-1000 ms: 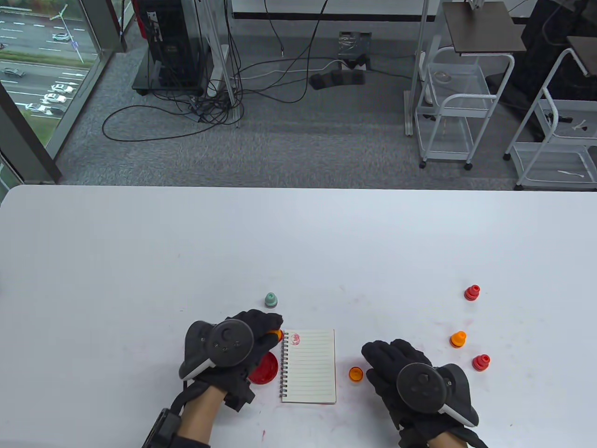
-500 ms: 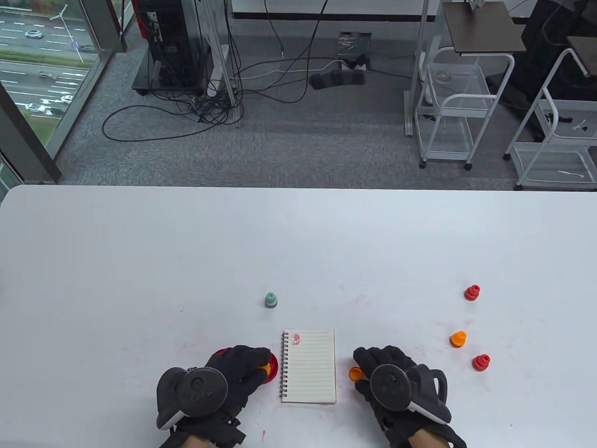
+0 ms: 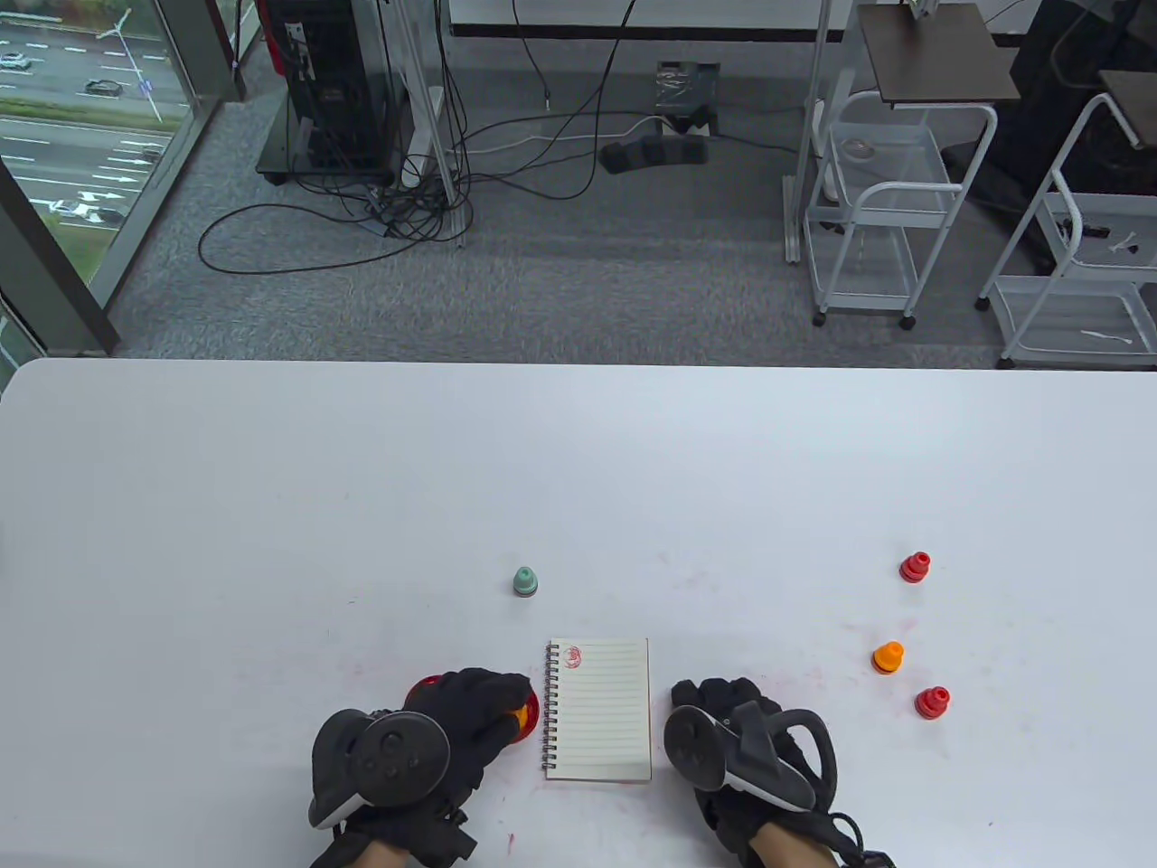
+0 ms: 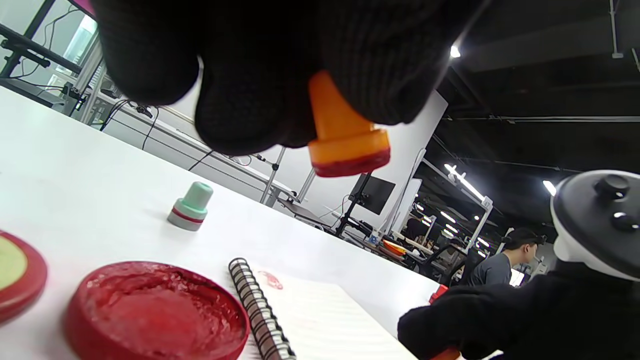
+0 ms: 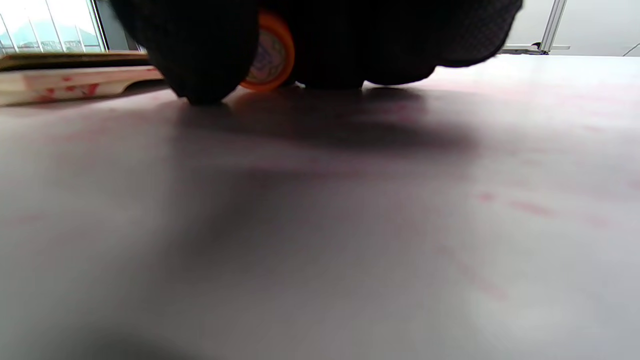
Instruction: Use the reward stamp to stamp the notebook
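At the near edge of a white table (image 3: 271, 470), a gloved left hand (image 3: 452, 723) pinches an orange stamp (image 4: 340, 135) by its narrow handle, the red-inked face pointing down and held clear above an open tub of red ink (image 4: 155, 312); in the left wrist view the stamp hangs in the air with the ink below and slightly to one side of it. The tub's red lid (image 4: 17, 277) lies just beside the tub, on the side away from the notebook. A small spiral-bound notebook (image 3: 601, 714) lies flat immediately to the right of the ink, its coil facing that hand, with one red stamp mark (image 3: 571, 656) already in the far left corner of its lined page. On the notebook's other side the right hand (image 3: 737, 737) rests low on the tabletop, its fingers curled round an orange cap (image 5: 267, 52) that stands on its edge against the surface; the table view hides the cap under the hand. Farther from the near edge, a green stamp (image 3: 524, 581) stands upright just beyond the notebook. Well apart toward the right edge stand three more stamps: a red one (image 3: 915, 567) farthest out, an orange one (image 3: 888, 657) in the middle, and another red one (image 3: 932, 702) nearest.
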